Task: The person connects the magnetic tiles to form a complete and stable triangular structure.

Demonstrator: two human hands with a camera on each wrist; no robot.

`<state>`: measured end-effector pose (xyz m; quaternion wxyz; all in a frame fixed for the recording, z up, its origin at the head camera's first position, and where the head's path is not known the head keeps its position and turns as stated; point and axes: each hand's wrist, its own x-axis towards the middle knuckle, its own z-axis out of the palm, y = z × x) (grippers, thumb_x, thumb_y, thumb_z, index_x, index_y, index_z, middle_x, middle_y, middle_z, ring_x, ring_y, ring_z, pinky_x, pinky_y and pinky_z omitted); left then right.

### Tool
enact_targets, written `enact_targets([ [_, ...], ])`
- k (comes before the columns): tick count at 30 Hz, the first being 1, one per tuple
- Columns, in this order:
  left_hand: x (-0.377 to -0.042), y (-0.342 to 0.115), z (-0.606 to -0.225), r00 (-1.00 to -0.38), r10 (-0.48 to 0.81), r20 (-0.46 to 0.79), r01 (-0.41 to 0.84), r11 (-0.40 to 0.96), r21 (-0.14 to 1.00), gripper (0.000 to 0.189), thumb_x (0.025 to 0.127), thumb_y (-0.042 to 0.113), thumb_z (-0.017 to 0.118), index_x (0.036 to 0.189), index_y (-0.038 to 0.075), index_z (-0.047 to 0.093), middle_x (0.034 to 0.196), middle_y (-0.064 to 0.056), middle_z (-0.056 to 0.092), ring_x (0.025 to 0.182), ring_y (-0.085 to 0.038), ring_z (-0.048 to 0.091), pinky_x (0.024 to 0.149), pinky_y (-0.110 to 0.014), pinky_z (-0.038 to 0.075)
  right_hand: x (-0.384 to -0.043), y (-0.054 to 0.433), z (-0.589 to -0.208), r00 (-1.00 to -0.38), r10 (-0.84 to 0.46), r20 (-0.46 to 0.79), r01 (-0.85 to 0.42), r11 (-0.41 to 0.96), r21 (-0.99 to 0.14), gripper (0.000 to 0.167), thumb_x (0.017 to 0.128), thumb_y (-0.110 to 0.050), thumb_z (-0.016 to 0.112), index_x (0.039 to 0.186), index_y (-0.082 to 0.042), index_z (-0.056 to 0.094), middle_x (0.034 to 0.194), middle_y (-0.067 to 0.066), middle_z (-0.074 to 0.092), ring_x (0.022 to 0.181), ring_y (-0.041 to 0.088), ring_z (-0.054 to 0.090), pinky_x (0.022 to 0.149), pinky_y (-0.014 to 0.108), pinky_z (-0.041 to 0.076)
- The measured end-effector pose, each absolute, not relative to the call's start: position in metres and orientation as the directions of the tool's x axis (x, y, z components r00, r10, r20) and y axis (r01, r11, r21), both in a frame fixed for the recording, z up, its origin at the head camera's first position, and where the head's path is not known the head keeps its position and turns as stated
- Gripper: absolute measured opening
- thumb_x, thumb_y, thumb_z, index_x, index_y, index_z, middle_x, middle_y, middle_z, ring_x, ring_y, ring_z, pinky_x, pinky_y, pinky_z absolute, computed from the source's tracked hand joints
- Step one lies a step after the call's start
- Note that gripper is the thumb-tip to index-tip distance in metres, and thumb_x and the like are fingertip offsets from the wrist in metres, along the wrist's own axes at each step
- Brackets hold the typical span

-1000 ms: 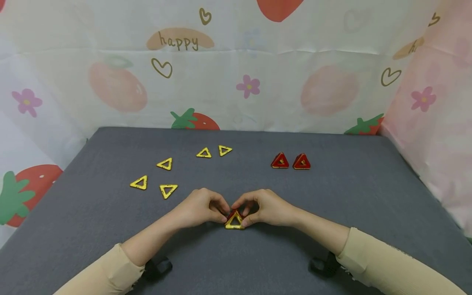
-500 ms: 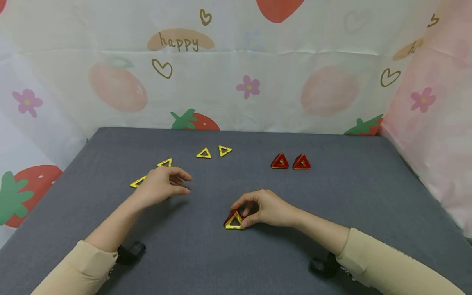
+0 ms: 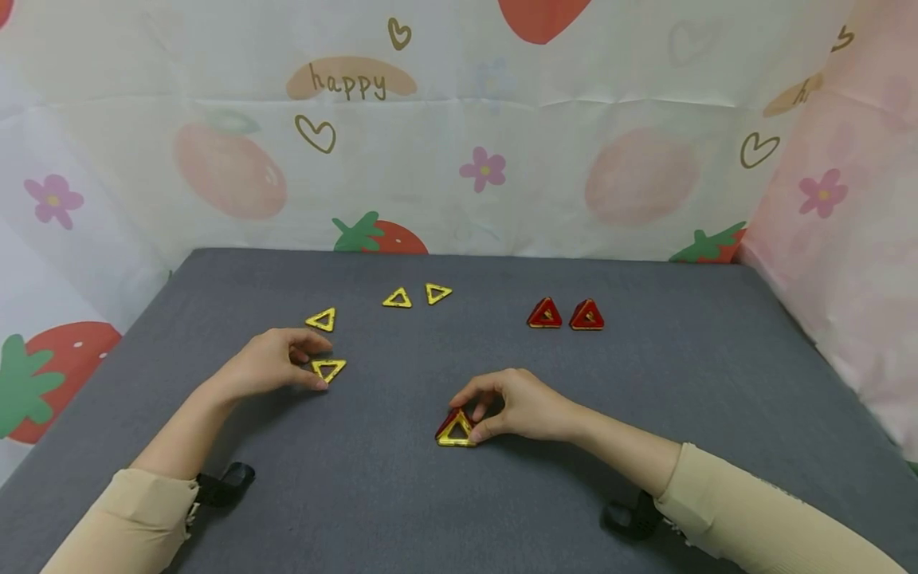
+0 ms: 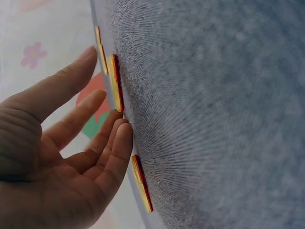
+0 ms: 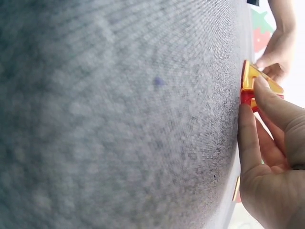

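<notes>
My left hand (image 3: pixel 276 363) hovers by a flat yellow triangular tile (image 3: pixel 330 363), thumb and fingers spread on either side of it. In the left wrist view, the fingers look relaxed around that red-edged tile (image 4: pixel 116 83), with nothing visibly pinched. Near the middle of the table, my right hand (image 3: pixel 519 405) pinches a small red-and-yellow triangle-tile pyramid (image 3: pixel 445 426) between thumb and fingers. The pyramid (image 5: pixel 248 78) rests on the cloth in the right wrist view. Behind the left hand lies another yellow tile (image 3: pixel 329 320). One more tile is hidden by that hand.
Two yellow triangular tiles, a left one (image 3: pixel 398 303) and a right one (image 3: pixel 437 298), lie farther back. Two red triangular pieces, one (image 3: pixel 539 320) beside the other (image 3: pixel 582 322), stand at the back right. A grey cloth (image 3: pixel 645 351) covers the table; a printed curtain (image 3: pixel 545 183) hangs behind.
My left hand has let go of the pyramid and moved left to the yellow tiles. The right hand stays in place, still pinching the pyramid.
</notes>
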<state>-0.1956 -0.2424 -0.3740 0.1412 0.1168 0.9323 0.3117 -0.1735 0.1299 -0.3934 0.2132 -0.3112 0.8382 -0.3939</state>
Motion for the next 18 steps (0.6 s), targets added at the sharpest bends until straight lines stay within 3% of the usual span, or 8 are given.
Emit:
enact_targets([
  [18,-0.1965,-0.2378,-0.3799,-0.937,0.302,-0.175,0.147,0.797,0.586,0.050,0.076,0.027,0.085,0.119,0.008,0.069,0.122,-0.017,0.063,0.111,-0.033,0.060,0.088,-0.045,0.052,-0.1738,0.1309,-0.3939,-0.719,-0.686,-0.113,-0.354,0.501,-0.790,0.042,0.077,-0.022,0.084,0.118,-0.023,0.071,0.100,-0.006,0.073,0.089,0.006,0.066,0.077,0.021,0.053],
])
